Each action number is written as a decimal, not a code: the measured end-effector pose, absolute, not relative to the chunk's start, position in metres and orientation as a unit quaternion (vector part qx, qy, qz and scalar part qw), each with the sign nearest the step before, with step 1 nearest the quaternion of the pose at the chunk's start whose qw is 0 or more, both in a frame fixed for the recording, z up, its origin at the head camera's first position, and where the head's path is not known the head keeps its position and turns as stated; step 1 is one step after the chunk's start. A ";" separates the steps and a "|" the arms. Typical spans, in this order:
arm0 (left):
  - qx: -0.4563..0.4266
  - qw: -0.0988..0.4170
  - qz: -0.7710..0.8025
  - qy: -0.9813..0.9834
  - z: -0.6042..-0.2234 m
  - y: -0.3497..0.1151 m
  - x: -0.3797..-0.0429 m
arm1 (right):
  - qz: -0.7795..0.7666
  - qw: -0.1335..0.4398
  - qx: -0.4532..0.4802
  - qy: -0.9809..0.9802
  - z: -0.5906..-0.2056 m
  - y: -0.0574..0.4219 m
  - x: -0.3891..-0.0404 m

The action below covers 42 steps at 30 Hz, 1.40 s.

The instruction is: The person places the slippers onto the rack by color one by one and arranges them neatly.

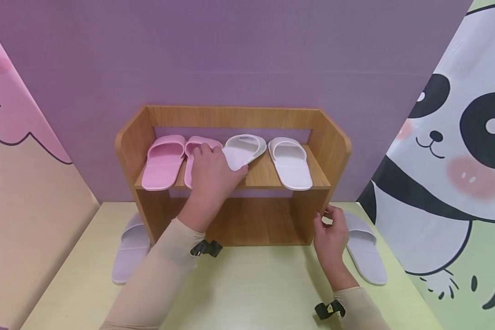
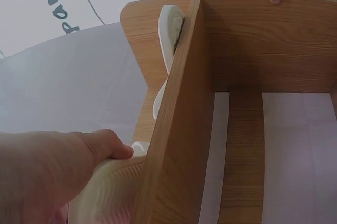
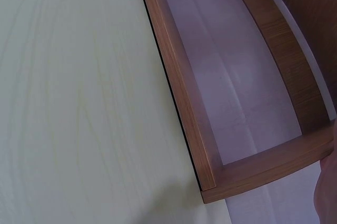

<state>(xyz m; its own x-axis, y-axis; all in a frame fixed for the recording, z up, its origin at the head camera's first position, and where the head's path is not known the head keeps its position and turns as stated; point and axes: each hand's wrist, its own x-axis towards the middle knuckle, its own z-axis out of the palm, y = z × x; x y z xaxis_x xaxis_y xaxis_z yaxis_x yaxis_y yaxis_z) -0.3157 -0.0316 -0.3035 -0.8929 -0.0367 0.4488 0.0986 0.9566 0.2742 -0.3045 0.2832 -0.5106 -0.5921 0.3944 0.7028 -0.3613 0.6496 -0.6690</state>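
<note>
A small wooden shoe rack [image 1: 239,217] stands against the purple wall with slippers on its upper shelf. My left hand [image 1: 212,172] grips a white slipper [image 1: 241,149] by its heel end; the slipper is tilted, its strap end pointing right and back. In the left wrist view, the thumb lies along the edge of its ridged sole [image 2: 113,195]. Partly behind this hand is a pink slipper [image 1: 189,160], beside another pink slipper [image 1: 163,165]. A second white slipper [image 1: 290,165] lies at the shelf's right. My right hand [image 1: 332,233] holds the front edge of the rack's right side panel.
A pale lilac slipper [image 1: 132,252] lies on the light wood table [image 1: 255,288] left of the rack, and another lilac slipper [image 1: 365,252] lies to its right, near my right hand. Panels with a pink cartoon and a panda [image 1: 458,151] border the sides.
</note>
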 end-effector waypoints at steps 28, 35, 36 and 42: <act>-0.042 0.182 -0.176 -0.966 -0.308 -0.017 -0.300 | 0.421 0.443 -0.022 -0.791 -0.510 0.283 -0.304; -0.044 0.171 -0.190 -0.966 -0.310 -0.007 -0.296 | 0.424 0.437 -0.024 -0.793 -0.511 0.282 -0.303; -0.045 0.170 -0.192 -0.966 -0.311 -0.006 -0.295 | 0.424 0.436 -0.024 -0.793 -0.511 0.282 -0.303; -0.062 0.170 -0.187 -0.965 -0.314 -0.004 -0.294 | 0.425 0.443 -0.015 -0.789 -0.511 0.283 -0.304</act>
<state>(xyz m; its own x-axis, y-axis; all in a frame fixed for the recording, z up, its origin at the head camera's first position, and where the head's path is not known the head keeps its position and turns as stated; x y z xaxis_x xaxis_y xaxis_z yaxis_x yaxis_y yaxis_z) -0.2935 -0.0037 -0.3144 -0.9343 0.0555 0.3522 0.1831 0.9223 0.3402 -0.3039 0.2830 -0.5108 -0.6068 0.4008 0.6865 -0.3521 0.6387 -0.6842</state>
